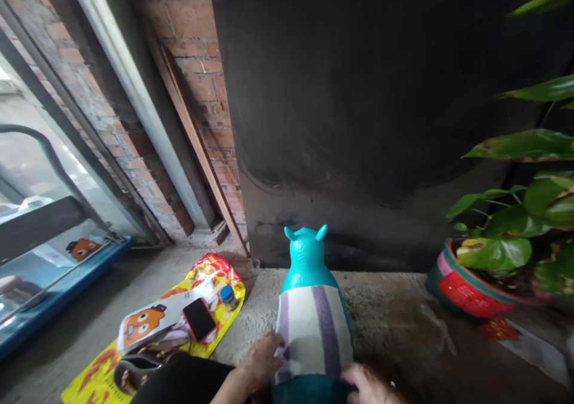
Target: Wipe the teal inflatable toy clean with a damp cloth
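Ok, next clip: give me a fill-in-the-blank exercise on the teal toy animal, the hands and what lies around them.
1. A purple-and-white striped ____ is draped over the teal inflatable toy animal.
2. The left hand and right hand both touch the striped cloth's ____ edge.
3. The black phone lies to the ____ of the toy.
4. The potted plant's pot is red and ____.

Missing: cloth; lower; left; green

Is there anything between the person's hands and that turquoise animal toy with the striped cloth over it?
Nothing visible. The left hand rests on the edge of the striped cloth draped over the turquoise toy, and the right hand touches the cloth's lower corner. The phone and yellow bags lie off to the left, the potted plant to the right.
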Demonstrator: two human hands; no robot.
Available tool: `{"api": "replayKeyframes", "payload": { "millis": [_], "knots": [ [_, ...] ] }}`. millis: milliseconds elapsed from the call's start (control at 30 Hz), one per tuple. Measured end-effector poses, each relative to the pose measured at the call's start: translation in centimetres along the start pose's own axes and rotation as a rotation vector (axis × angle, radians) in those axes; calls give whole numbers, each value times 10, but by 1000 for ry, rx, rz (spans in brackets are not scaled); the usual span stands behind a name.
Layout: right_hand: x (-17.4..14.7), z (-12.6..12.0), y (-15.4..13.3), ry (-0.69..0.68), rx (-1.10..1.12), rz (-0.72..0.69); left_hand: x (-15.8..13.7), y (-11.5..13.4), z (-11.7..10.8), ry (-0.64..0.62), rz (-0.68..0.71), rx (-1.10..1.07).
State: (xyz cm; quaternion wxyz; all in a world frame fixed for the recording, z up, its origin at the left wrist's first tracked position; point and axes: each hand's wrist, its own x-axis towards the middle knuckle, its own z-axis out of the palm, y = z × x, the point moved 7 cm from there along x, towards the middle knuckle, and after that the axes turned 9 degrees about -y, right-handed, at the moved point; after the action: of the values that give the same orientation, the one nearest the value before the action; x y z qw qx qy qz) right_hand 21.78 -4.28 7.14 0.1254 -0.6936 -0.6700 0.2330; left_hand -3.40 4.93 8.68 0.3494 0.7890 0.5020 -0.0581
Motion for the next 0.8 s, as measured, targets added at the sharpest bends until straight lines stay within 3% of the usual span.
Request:
{"api": "replayKeyframes", "payload": {
  "millis": [100,233,433,533,700,800],
  "knots": [
    [29,9,-8,1,25,-57,16,-1,10,92,-35,-54],
    [75,7,-27,230,-73,6,40,1,28,174,-88,-112],
    [101,67,-33,142,-235,118,72,-6,72,11,-185,-62],
    [123,68,-31,110,-261,136,95,-11,68,27,-188,-85],
    [173,45,-33,71,-255,151,134,-15,40,120,-188,-105],
    [175,45,-34,58,-245,172,139,-16,37,109,-189,-89]
  ]
}}
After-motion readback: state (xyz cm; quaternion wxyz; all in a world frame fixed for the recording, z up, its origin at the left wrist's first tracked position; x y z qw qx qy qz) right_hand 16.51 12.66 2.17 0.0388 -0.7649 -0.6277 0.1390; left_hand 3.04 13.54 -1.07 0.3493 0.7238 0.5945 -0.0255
